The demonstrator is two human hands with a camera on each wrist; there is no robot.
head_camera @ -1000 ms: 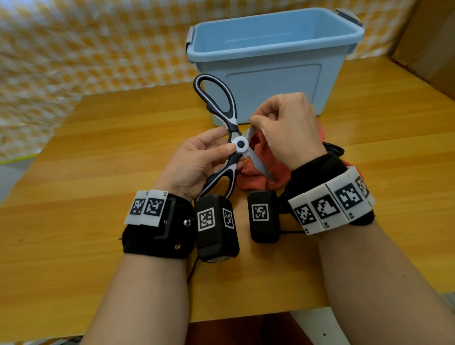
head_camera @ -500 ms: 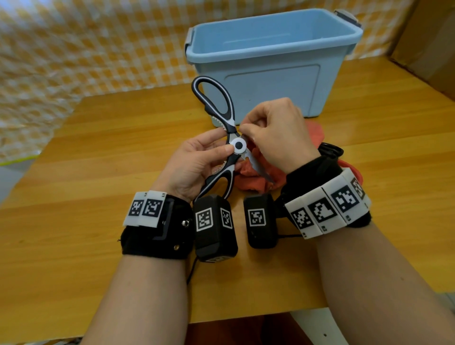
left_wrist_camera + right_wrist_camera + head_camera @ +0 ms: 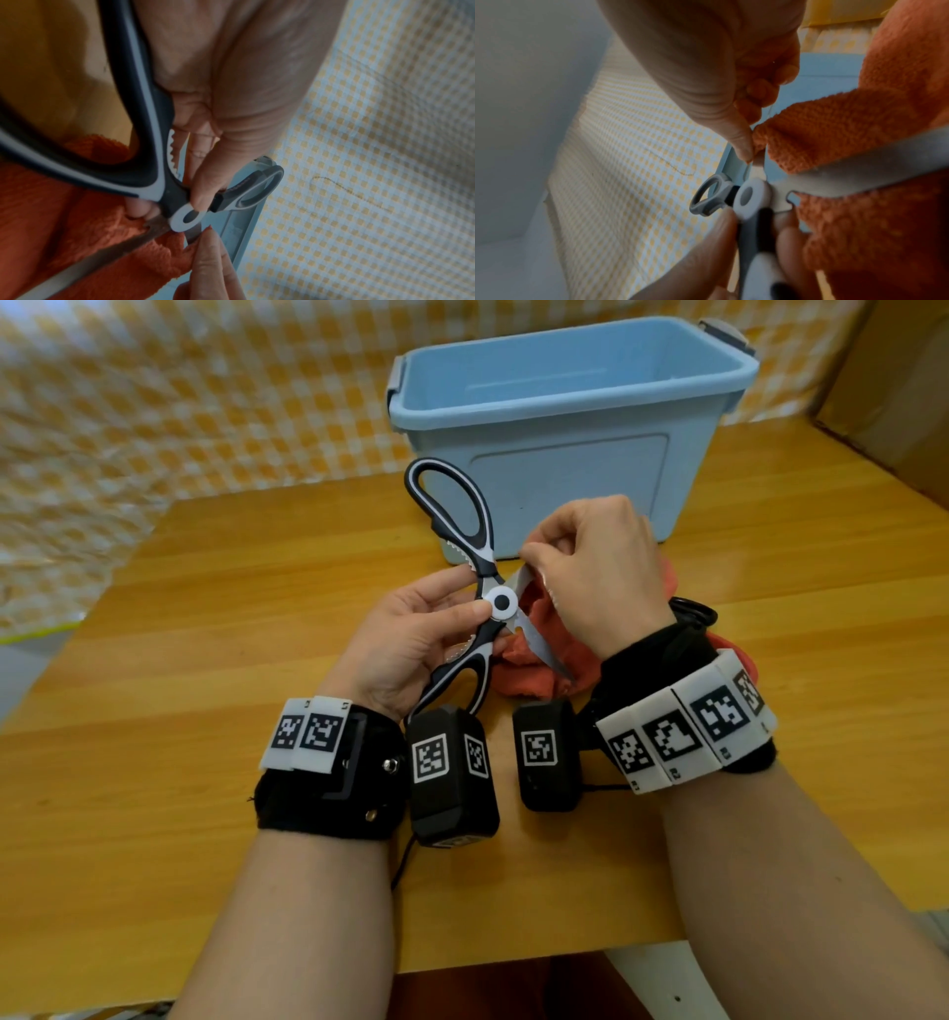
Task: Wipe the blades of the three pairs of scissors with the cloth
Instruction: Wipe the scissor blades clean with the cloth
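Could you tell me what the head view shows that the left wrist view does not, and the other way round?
Only the head view shows the whole blue bin, both wristbands, the wooden table and black handles of another pair behind the right hand.

Only the left wrist view shows the serrated teeth inside the handle close up.

Both show the black-and-white scissors, spread open, the left hand holding them with its thumb at the pivot, and the orange cloth pinched over a blade by the right hand.

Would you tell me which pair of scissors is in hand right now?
The black-and-white kitchen scissors, gripped near the pivot by the left hand; the other visible pair, black-handled, lies on the wooden table.
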